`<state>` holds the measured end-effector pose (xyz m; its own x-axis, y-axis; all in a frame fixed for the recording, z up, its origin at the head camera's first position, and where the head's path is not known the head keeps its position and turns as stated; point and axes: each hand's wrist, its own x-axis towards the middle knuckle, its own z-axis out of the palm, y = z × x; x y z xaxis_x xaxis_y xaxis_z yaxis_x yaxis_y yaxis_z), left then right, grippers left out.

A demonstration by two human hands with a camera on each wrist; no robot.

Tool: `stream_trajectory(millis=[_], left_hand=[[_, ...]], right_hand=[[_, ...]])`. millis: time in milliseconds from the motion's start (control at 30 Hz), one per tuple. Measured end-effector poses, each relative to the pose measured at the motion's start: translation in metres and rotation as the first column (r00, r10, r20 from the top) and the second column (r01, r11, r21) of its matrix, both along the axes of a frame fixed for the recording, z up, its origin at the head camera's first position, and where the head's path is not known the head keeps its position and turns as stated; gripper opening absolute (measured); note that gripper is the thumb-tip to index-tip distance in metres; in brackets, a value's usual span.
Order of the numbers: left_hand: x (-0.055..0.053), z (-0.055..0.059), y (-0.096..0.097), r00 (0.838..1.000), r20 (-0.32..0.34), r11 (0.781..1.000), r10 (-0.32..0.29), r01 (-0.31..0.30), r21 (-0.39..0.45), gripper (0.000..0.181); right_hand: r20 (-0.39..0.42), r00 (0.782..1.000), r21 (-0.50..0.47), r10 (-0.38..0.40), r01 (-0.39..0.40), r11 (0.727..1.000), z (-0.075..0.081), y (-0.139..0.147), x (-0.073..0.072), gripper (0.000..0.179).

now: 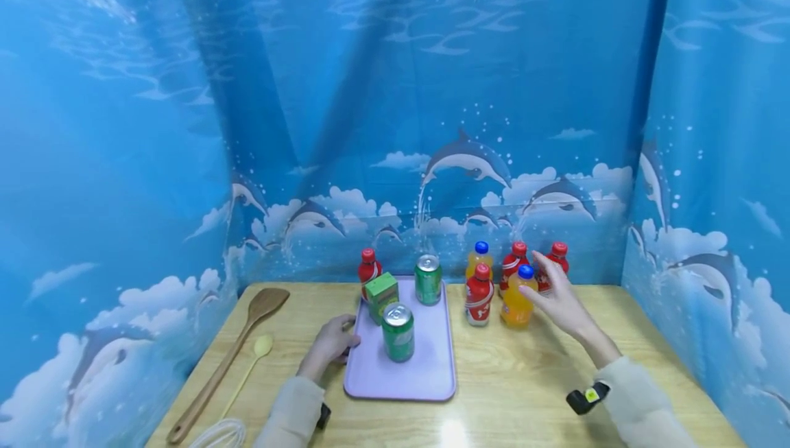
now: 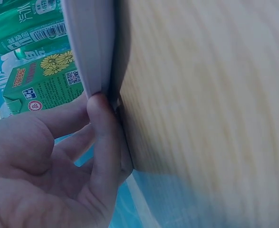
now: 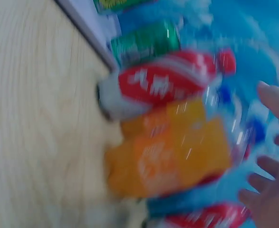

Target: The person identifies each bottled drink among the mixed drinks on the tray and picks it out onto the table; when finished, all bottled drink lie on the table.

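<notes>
My left hand (image 1: 333, 339) pinches the left rim of a lilac tray (image 1: 426, 379), fingertips (image 2: 100, 107) at its edge in the left wrist view. On the tray stand two green drink cans, one in front (image 1: 398, 338) and one behind (image 1: 428, 283), a green drink carton (image 1: 382, 293) and a red-capped bottle (image 1: 368, 266) at the back left. My right hand (image 1: 560, 300) is spread beside a blue-capped orange drink bottle (image 1: 517, 304), holding nothing. In the right wrist view, blurred, its fingers show near the bottle caps.
Around the orange bottle stand a red-labelled bottle (image 1: 479, 300), two more red bottles behind (image 1: 513, 263) and another orange bottle (image 1: 479, 256). On the left of the wooden table (image 1: 518, 393) lie a wooden spatula (image 1: 216, 372), a yellow spoon (image 1: 262, 345) and a white whisk (image 1: 225, 433).
</notes>
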<state>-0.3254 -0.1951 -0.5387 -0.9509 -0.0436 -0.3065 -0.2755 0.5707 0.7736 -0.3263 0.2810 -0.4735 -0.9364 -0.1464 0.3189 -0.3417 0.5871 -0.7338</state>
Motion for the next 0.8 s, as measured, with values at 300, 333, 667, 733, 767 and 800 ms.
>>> stream_trajectory(millis=[300,333,667,733,767,800], left_hand=[[-0.001,0.009,-0.004,1.000,-0.019,1.000,-0.003,0.003,-0.010,0.059],[-0.002,0.009,-0.005,1.000,-0.020,1.000,-0.002,0.002,-0.011,0.060],[0.002,0.009,-0.005,0.999,-0.044,1.000,-0.008,0.009,0.020,0.058],[0.004,0.006,-0.003,0.999,-0.042,0.999,-0.017,0.019,0.029,0.057],[0.006,0.005,-0.002,0.999,-0.039,0.999,-0.021,0.022,0.030,0.057],[0.007,0.004,-0.001,0.999,-0.037,0.999,-0.020,0.021,0.033,0.056]], right_hand=[[-0.283,0.957,-0.054,-0.060,0.046,0.997,0.043,-0.077,0.008,0.074],[-0.290,0.956,-0.057,-0.040,0.024,0.998,0.046,-0.088,0.008,0.073],[-0.044,0.983,0.007,0.178,-0.178,0.984,0.043,-0.183,-0.024,0.077],[0.020,0.982,0.033,0.190,-0.190,0.981,0.037,-0.195,-0.032,0.078],[0.044,0.980,0.050,0.192,-0.194,0.980,0.034,-0.201,-0.035,0.079],[0.057,0.980,0.066,0.193,-0.196,0.978,0.032,-0.206,-0.039,0.080]])
